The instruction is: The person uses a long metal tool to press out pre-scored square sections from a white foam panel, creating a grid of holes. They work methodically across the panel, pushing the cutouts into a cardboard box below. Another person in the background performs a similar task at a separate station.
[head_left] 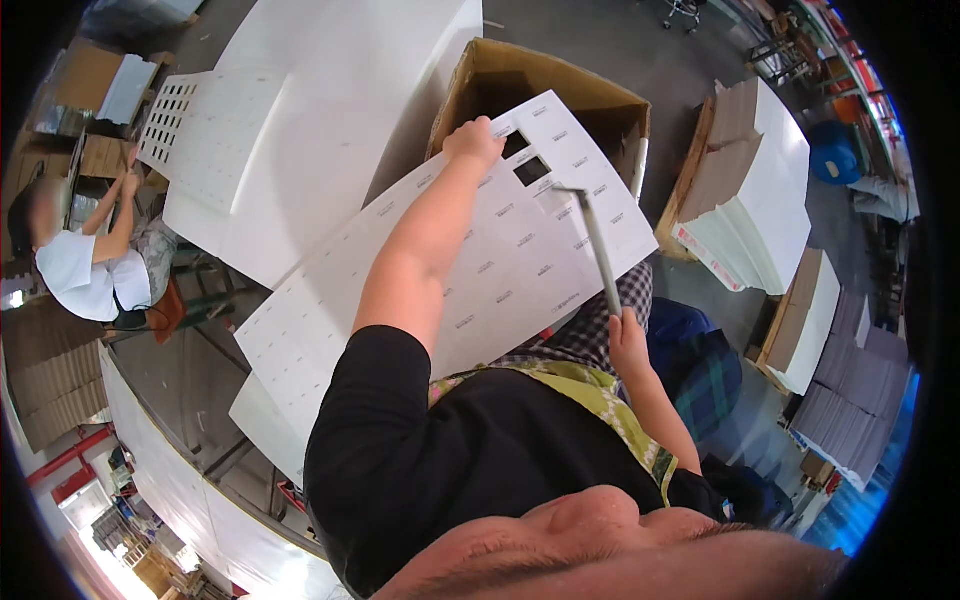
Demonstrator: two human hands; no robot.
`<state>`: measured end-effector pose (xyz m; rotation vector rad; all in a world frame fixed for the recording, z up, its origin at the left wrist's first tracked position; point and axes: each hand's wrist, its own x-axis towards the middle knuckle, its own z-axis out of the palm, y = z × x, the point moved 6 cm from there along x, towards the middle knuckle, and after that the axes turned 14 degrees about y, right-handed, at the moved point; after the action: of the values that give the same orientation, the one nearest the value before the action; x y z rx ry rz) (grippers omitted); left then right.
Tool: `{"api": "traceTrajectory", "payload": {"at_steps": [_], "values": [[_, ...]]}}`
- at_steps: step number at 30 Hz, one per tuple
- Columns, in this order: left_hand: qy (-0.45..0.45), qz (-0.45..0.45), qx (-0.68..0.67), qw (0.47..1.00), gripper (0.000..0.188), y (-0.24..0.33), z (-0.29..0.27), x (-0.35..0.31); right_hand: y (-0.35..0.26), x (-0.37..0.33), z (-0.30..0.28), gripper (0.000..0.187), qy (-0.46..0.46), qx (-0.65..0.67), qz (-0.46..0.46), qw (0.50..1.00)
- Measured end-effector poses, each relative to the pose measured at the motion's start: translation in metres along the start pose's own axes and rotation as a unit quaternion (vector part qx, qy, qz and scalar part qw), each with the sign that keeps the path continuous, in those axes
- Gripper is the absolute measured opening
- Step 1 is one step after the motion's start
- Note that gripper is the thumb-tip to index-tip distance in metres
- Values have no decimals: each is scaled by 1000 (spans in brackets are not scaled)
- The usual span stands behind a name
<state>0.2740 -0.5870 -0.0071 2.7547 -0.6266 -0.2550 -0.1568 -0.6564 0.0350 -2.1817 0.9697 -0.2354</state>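
Printed white cardboard sheet [530,240] held slantwise before torso, overlapping in view white worktop [330,90] and open cardboard box [550,65]. Two dark square cutouts [532,171] seen near its upper edge. Left hand [475,143] placed at that edge, fingers curled; whether clamped on sheet cannot be told. Grey-handled hammer-like tool [597,240] gripped near handle's end by right hand [630,341], head positioned over sheet just beside cutouts. Stacked sheets [755,185] piled beyond box, to right.

The sheet [515,245] looks smooth paperboard, the tool [601,248] metallic, the box [555,72] matt cardboard
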Motion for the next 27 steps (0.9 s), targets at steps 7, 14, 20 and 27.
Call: {"api": "traceTrajectory", "payload": {"at_steps": [7,14,20,27], "values": [[4,9,0,1000,36,2,0,-1,-2,-7,-11,16,40,7,-53,998],[7,17,13,1000,39,3,-1,-1,-25,-9,-31,19,38,86,-22,995],[97,14,26,995,43,11,-4,-2,11,-4,-27,21,74,131,47,987],[-3,196,45,980,69,72,6,-48,15,12,-36,23,91,107,58,988]]}}
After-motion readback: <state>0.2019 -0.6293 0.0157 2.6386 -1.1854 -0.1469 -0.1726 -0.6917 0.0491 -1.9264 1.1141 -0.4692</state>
